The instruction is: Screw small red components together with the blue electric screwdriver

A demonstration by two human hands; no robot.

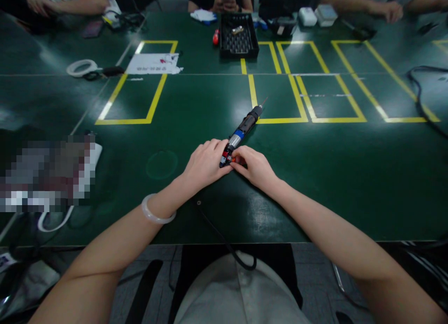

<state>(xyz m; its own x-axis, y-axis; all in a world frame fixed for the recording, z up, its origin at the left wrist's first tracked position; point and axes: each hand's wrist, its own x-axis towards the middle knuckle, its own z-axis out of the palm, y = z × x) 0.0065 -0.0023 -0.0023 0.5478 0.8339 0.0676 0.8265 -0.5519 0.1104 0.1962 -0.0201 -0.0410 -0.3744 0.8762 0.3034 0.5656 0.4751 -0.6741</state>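
Observation:
An electric screwdriver (241, 129), slim and dark with a silver and blue band, lies slanted on the green table, its thin bit pointing away to the upper right. At its near end, small red and black inner parts (227, 155) are exposed. My left hand (206, 162) holds this near end from the left, fingers over it and thumb below. From the right, my right hand (254, 163) pinches at the same end, thumb and forefinger together beside a bit of orange-red. What lies between those fingertips is mostly hidden.
A black cable (224, 240) hangs over the table's (315, 184) front edge. Ahead stand a black tray (239, 51) and a red object (216, 37). Paper (152, 63) and a white coil (82, 67) lie at left. Other people sit across the table.

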